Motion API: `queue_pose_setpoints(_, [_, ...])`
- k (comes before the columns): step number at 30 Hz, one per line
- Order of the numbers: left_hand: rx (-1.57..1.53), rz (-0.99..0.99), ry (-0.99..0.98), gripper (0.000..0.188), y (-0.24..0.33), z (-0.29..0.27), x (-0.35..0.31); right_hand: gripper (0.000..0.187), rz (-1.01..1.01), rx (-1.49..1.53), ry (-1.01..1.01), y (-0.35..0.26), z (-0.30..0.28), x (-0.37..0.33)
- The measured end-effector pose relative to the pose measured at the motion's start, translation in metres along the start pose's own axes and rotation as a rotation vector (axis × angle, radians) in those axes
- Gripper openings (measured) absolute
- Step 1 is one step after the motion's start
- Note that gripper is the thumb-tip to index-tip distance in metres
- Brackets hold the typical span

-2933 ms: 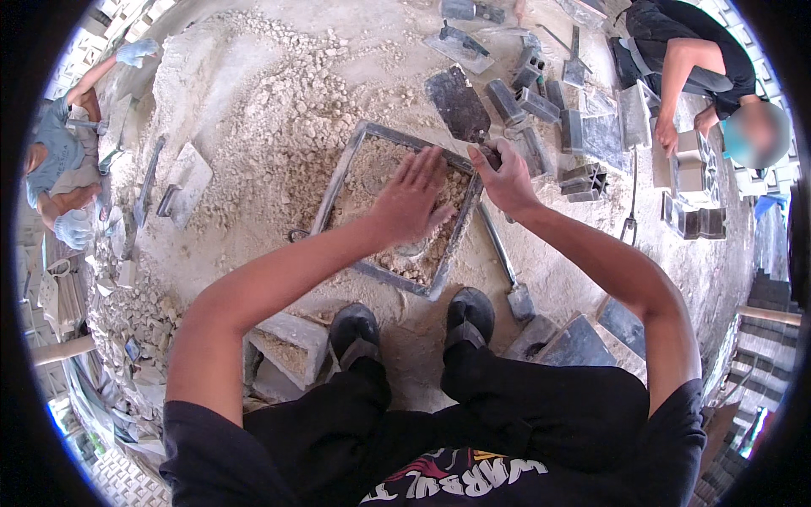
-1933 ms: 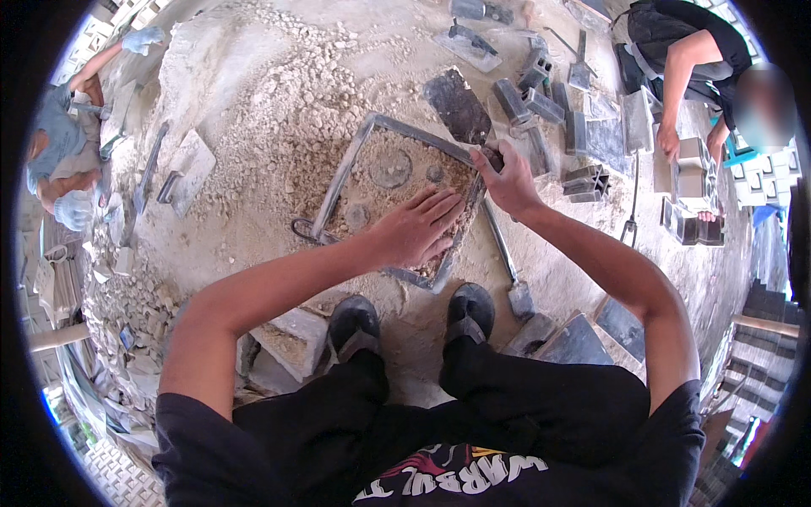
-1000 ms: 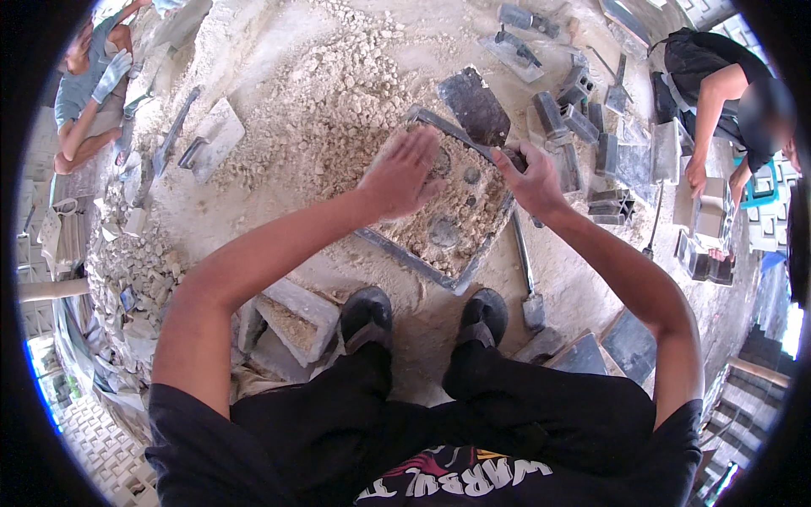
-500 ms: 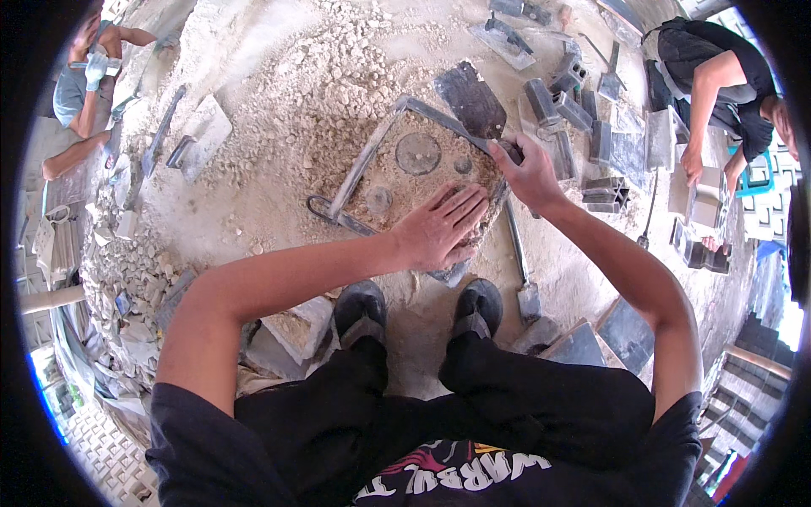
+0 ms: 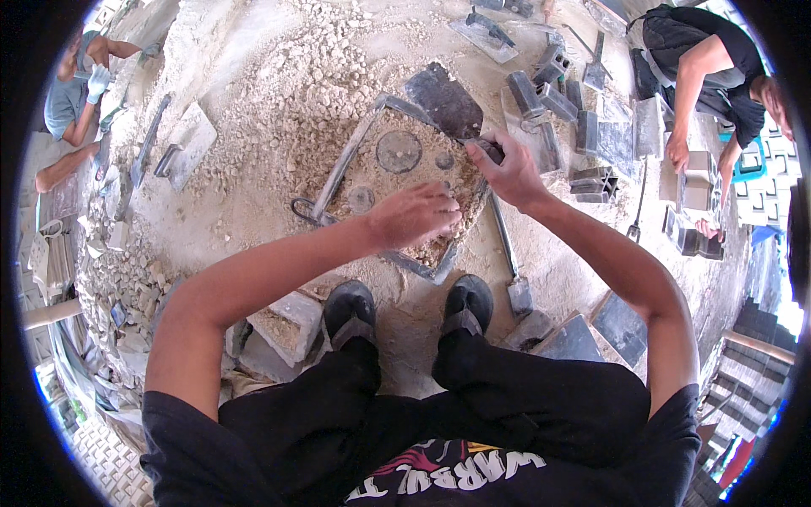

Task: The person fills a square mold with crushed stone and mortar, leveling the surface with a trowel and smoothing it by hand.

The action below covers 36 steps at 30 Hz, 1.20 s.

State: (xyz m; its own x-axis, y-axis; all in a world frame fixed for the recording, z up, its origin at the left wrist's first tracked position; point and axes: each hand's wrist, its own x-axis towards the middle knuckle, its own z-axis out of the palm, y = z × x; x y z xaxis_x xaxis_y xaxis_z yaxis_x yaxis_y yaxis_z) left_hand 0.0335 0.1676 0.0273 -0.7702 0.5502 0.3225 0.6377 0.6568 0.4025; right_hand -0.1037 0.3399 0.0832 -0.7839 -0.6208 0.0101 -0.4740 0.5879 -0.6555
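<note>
Since a second ago our left hand (image 5: 416, 213) has shifted from the left side of the sand-filled frame (image 5: 349, 158) toward its lower right, baring a large grey disc (image 5: 399, 151); its fingers, straight half a second ago, are now loosely bent, and we cannot tell whether they hold anything or touch the sand (image 5: 378, 177). The frame lies tilted on the dusty ground ahead of our shoes (image 5: 349, 313), and from its middle we read a clock. The large disc sits flat in the sand near 12 o'clock, with smaller discs at 2 (image 5: 444, 160) and between 8 and 9 (image 5: 361, 199). At 3 o'clock our right hand (image 5: 517, 165) is closed around the dark handle of a trowel (image 5: 443, 101), whose broad blade points out toward 12 to 1 just beyond the rim. A slim spatula (image 5: 520, 297) lies at 4 o'clock, a flat float (image 5: 196, 139) at 9, and dark metal bars (image 5: 525, 95) farther out at 2. Past those bars we see a co-worker (image 5: 697, 63) bent over a pale block (image 5: 699, 173), while between 9 and 10 another person (image 5: 66, 103) sits, wearing a pale glove (image 5: 98, 80).
</note>
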Motion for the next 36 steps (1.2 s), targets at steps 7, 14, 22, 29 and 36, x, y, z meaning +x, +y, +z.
queue_pose_setpoints(7, [0.075,-0.116,0.118,0.024,-0.036,-0.007,0.032,0.049,0.063,0.04,0.049,0.005,-0.003,0.004])
queue_pose_setpoints(14, [0.17,-0.071,-0.039,0.061,-0.001,0.01,0.019,0.053,0.106,0.017,0.095,0.024,-0.011,0.001])
queue_pose_setpoints(22, [0.51,-0.184,-0.054,0.065,-0.059,-0.027,0.018,0.05,0.069,0.007,0.118,0.022,-0.004,0.002])
queue_pose_setpoints(29, [0.309,-0.275,-0.048,0.065,-0.035,-0.014,-0.024,0.054,0.127,-0.027,-0.009,0.012,-0.012,0.004])
queue_pose_setpoints(36, [0.501,-0.678,0.042,0.065,-0.102,-0.083,-0.059,0.042,-0.148,-0.128,-0.039,-0.011,-0.024,0.059])
